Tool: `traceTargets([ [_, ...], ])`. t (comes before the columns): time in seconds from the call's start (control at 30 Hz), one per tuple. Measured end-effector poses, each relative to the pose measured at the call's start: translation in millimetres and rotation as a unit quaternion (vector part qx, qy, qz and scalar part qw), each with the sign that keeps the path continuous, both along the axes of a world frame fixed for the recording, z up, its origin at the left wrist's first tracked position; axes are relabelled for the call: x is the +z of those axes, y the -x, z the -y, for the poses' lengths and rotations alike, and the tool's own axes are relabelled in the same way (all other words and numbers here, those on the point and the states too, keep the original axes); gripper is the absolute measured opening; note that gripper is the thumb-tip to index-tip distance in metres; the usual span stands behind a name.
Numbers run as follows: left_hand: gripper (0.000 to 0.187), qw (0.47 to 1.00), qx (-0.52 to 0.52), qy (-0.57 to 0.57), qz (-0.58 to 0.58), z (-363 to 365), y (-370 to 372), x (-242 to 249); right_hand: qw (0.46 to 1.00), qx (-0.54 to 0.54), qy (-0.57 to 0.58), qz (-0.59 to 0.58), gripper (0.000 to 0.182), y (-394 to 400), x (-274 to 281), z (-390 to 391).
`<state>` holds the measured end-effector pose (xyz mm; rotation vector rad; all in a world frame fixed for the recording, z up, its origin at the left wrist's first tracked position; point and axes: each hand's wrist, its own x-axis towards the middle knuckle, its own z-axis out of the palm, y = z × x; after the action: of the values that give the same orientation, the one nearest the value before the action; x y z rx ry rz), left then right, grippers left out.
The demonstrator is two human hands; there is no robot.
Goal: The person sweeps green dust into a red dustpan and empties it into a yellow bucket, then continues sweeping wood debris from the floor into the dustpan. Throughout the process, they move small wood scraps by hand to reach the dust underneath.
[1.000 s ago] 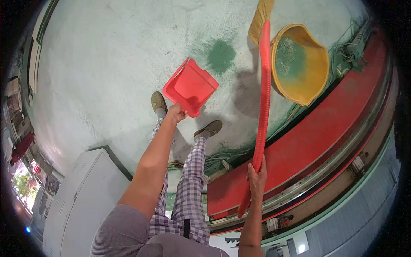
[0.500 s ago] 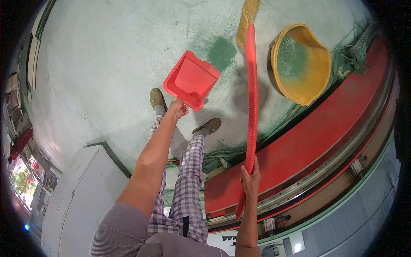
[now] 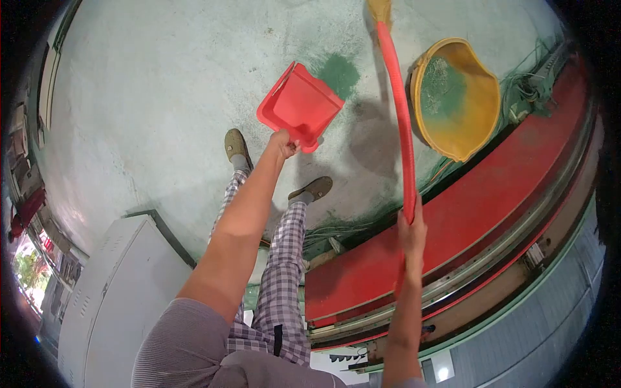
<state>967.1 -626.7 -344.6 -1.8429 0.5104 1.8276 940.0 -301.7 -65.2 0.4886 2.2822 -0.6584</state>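
Observation:
My left hand (image 3: pixel 285 143) is closed round the handle of a red dustpan (image 3: pixel 299 103), which hangs over the floor with its open edge turned toward the upper right. At the right, my right hand (image 3: pixel 412 226) grips the long red handle of a broom (image 3: pixel 399 97). Its straw head (image 3: pixel 380 10) is partly cut off at the top of the view. Just beyond the dustpan lies a patch of green powder (image 3: pixel 339 75) on the pale floor. A yellow tub (image 3: pixel 477 123) with green powder and pale scraps in it stands right of the broom.
A long red machine bed (image 3: pixel 453 210) with metal rails curves along the right side. Cables (image 3: pixel 336 234) run on the floor along its base. A grey cabinet (image 3: pixel 123 297) stands at the lower left. My shoes (image 3: pixel 314 189) are on the floor below the dustpan.
The dustpan has moved up and to the right with my left hand. My right hand has shifted right and up, and the broom's head has gone farther toward the top edge.

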Motion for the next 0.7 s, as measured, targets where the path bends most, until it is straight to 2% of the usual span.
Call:
traceTargets([
  [0.03,0.011,1.000,0.001,0.000,-0.001,-2.6,3.0,1.7,1.000,0.001,0.000,-0.001,0.056,9.4,-12.8,-10.3],
  [0.1,0.011,1.000,0.015,-0.008,-0.013,-7.2,11.0,8.8,0.990,0.113,0.018,-0.083,0.058,19.3,-41.7,-33.1],
  [0.13,0.011,1.000,0.016,-0.009,-0.013,-9.2,15.7,12.9,0.990,0.114,0.017,-0.083,0.058,23.7,-46.9,-37.2],
  [0.2,0.011,1.000,0.014,0.017,0.005,-12.2,19.5,13.2,0.991,0.125,0.047,0.001,0.058,27.9,-53.1,-43.8],
  [0.27,0.012,0.999,0.031,-0.005,0.022,-8.3,20.9,4.9,0.990,0.127,0.064,0.013,0.058,18.3,-60.1,-51.1],
  [0.33,0.013,0.998,0.048,-0.028,0.039,-4.8,20.0,2.1,0.988,0.129,0.082,0.026,0.057,16.3,-48.9,-45.2],
  [0.4,0.013,0.999,0.025,0.006,0.037,-6.7,19.2,-1.1,0.975,0.061,0.086,0.194,0.058,15.1,-32.2,-39.8],
  [0.47,0.013,0.999,0.034,0.001,0.033,-6.2,18.0,-4.5,0.970,0.066,0.099,0.213,0.059,15.4,-21.7,-39.5],
  [0.53,0.013,0.999,0.044,0.000,0.029,-1.2,11.6,-19.6,0.944,0.113,0.078,0.299,0.059,24.7,-0.4,-33.8],
  [0.6,0.012,0.999,0.024,-0.032,-0.012,3.4,5.7,-36.2,0.944,0.146,0.115,0.273,0.060,17.3,8.2,-45.4],
  [0.7,0.011,0.999,-0.011,-0.007,0.030,8.1,20.0,9.4,0.927,0.176,0.105,0.315,0.059,5.3,34.5,-54.7],
])
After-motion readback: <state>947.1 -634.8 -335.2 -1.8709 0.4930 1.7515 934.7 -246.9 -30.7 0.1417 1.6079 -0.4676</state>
